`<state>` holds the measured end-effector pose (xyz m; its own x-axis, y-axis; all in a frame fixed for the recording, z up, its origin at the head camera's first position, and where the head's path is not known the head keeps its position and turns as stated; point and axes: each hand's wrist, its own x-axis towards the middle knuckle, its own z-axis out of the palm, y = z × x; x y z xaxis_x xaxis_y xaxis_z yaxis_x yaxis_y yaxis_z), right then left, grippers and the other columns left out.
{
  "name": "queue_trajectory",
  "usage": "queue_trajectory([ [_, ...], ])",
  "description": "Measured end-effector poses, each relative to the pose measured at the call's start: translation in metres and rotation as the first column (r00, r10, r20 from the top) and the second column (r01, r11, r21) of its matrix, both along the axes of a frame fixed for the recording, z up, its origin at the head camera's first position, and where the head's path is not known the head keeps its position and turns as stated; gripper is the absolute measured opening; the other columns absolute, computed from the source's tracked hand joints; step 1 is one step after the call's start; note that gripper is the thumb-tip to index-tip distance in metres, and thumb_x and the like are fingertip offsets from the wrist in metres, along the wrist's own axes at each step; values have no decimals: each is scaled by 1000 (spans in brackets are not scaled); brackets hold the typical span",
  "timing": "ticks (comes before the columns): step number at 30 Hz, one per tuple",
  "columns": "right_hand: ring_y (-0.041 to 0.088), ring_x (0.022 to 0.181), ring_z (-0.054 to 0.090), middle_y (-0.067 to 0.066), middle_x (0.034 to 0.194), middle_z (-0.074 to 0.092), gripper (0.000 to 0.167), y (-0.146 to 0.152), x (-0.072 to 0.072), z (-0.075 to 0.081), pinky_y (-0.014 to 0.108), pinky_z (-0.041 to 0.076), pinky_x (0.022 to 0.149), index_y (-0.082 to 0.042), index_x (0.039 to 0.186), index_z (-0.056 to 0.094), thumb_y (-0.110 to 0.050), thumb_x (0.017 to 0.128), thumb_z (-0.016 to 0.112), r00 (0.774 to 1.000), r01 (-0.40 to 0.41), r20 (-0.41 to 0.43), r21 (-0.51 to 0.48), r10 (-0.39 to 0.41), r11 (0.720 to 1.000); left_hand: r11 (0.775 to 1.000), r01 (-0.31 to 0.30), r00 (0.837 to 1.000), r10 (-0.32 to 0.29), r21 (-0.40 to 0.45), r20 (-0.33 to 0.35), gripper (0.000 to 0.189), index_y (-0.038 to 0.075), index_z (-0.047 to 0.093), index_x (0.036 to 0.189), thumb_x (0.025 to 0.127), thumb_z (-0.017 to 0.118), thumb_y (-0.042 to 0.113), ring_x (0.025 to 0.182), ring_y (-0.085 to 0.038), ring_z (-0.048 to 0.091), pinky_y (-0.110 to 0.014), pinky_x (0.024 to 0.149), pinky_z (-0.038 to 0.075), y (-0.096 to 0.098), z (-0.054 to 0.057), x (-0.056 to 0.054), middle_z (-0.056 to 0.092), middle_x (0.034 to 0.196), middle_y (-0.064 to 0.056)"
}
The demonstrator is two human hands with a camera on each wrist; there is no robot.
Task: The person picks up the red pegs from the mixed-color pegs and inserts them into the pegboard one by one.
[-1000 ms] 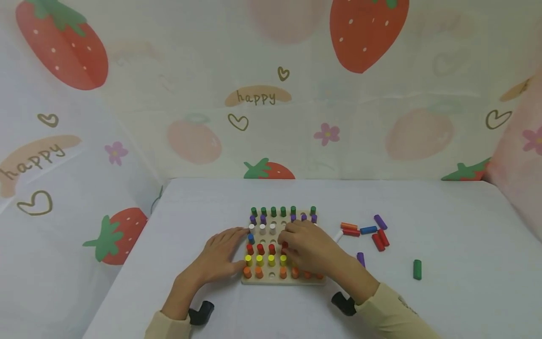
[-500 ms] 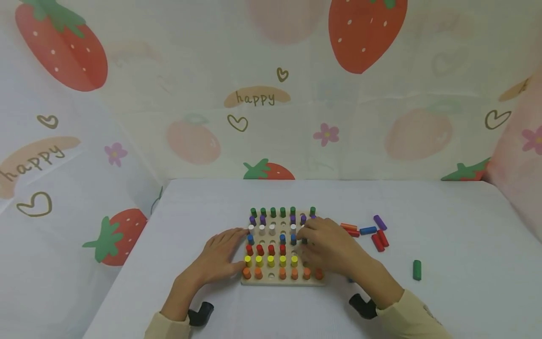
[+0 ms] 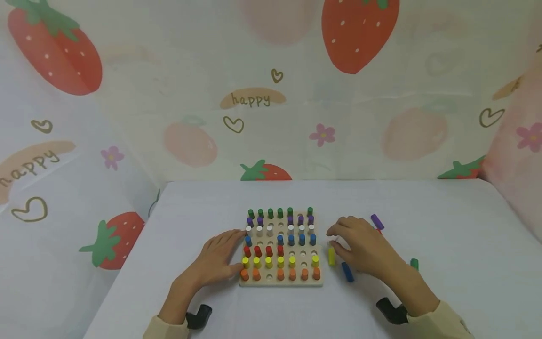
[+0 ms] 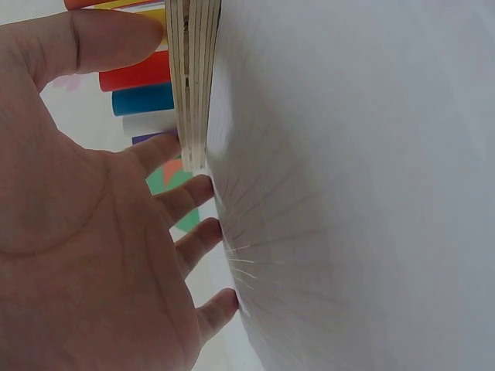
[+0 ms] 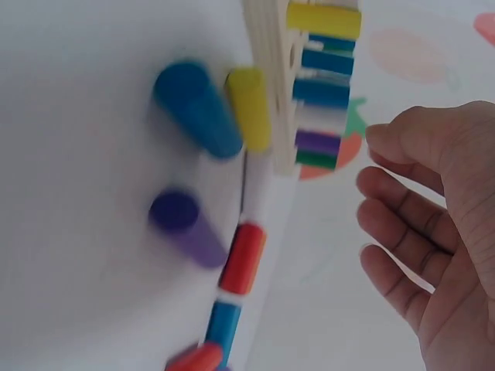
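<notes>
A wooden pegboard stands on the table with upright pegs in coloured rows. Some of its holes are bare, several of them in the red row. My left hand rests along the board's left side with fingers extended. In the left wrist view its thumb lies at the board's edge by the yellow and red pegs. To the right of the board, my right hand hovers over loose pegs, fingers slightly bent and nothing between them. Below it lie a yellow peg and a blue peg.
Beyond the right hand lies a purple peg, and a green peg shows past the wrist. The right wrist view adds a loose white peg, a red peg and another purple peg. A strawberry-print cloth hangs behind the table.
My right hand has moved rightward off the pegboard to above the loose pegs, uncovering the board's right-hand columns. My left hand stays at the board's side.
</notes>
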<state>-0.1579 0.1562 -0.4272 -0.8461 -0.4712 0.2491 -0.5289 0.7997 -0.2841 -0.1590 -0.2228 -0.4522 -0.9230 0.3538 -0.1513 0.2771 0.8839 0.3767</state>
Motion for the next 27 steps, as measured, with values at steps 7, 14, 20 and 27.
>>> queue_trajectory([
  [7,25,104,73,3,109,77,23,28,6,-4,47,64,93,-13,110,80,-15,88,84,996,88,-4,-4,-88,996,1000,3,1000,-3,-7,-5,78,12,41,161,90,62,35,158,-44,34,-75,126,24,0,0,1,40,169,-17],
  [14,27,98,71,8,107,78,24,53,8,-12,52,63,89,-11,112,79,-17,89,82,980,196,25,-7,-196,981,1000,0,1000,0,-4,-7,78,11,41,161,89,61,36,158,-44,34,-76,126,23,1,1,1,40,169,-17],
  [20,21,80,62,8,95,75,23,61,8,-19,39,59,72,-7,109,78,-19,89,81,962,267,52,7,-267,964,1000,4,1000,-4,2,-12,78,11,41,161,89,61,35,158,-44,34,-76,125,24,1,1,1,41,168,-16],
  [27,19,79,64,5,88,73,23,65,9,-25,45,62,76,-5,106,78,-20,88,83,937,336,94,31,-338,941,1000,11,1000,-11,8,-17,78,11,41,161,89,60,36,158,-43,34,-75,125,24,0,0,1,41,168,-16],
])
